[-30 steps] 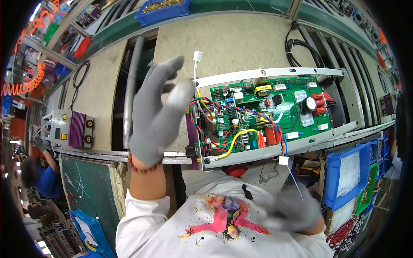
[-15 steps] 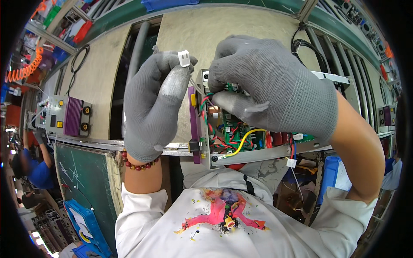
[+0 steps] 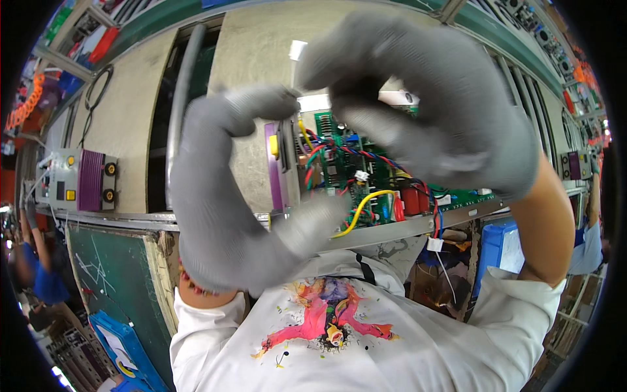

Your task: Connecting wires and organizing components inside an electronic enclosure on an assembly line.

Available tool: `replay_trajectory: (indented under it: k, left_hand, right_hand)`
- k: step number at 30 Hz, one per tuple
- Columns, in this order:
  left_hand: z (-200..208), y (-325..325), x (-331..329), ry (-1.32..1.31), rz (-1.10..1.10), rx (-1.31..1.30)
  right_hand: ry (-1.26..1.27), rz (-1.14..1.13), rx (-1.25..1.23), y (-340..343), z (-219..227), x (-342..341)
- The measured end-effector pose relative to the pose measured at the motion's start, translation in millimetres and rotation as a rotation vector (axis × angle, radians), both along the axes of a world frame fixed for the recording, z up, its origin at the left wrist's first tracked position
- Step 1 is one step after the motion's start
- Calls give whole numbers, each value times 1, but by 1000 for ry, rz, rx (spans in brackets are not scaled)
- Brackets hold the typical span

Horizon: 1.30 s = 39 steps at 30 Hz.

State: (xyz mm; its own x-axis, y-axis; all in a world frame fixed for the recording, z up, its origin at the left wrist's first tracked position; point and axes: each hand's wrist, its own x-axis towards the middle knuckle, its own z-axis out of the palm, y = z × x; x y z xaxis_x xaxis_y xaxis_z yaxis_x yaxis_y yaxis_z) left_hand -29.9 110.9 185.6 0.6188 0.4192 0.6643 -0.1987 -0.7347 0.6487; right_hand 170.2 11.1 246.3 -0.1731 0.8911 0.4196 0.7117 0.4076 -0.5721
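My left hand (image 3: 228,176), in a grey knit glove, is at the left end of an open electronic unit (image 3: 392,225). Its fingers and thumb are wide apart, with nothing visible between them. My right hand (image 3: 431,104), gloved alike, hovers over the unit's far side, fingers curved and thumb apart, smeared by motion. A small white connector (image 3: 298,49) shows just beyond its fingertips; whether they touch it is unclear. Inside the unit are a green circuit board (image 3: 326,124), a yellow wire (image 3: 366,206) and twisted coloured wires. A purple panel (image 3: 273,157) closes its left end.
Another grey unit with a purple side (image 3: 98,179) stands on the bench to the left. A metal roller (image 3: 186,111) lies in a gap between bench boards. A blue bin (image 3: 499,245) is at the lower right. People work at both sides.
My left hand has let go of the white connector, opened and come lower. My right hand has lifted from the wires and spread. The connector now shows farther back, by the right fingertips.
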Motion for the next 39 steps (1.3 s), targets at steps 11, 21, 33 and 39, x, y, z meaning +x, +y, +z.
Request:
replay_trajectory:
  k: [11,21,33,39]
  left_hand:
    - [-2,17,3,165,-107,-86]
    - [-29,-9,-20,-273,328,40]
    - [-78,-140,-46,20,365,-47]
    - [-113,-138,-3,-164,565,50]
  right_hand:
    - [-362,266,-107,-58,-6,27]
    - [-137,75,-200,-31,5,25]
    - [-316,184,-171,-33,-4,1]
    - [-383,197,-180,-51,-9,-7]
